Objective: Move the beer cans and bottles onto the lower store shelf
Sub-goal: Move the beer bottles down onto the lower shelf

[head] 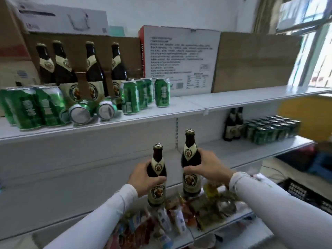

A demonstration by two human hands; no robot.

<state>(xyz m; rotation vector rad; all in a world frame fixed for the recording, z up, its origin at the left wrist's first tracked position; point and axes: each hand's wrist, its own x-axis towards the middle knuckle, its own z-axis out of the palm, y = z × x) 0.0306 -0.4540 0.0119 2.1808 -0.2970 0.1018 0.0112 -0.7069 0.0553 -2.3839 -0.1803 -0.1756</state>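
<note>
My left hand grips a dark beer bottle with a cream label, held upright in front of the shelves. My right hand grips a second, like bottle, a little higher and to the right. On the upper shelf stand several more dark bottles in a cardboard carrier, with green beer cans upright beside them and two cans lying on their sides. On the lower shelf, far right, stand two bottles and a block of green cans.
Cardboard boxes and a white printed box line the back of the upper shelf. Packaged snacks fill the shelf below my hands. A black crate and blue crate sit on the floor at right, near a window.
</note>
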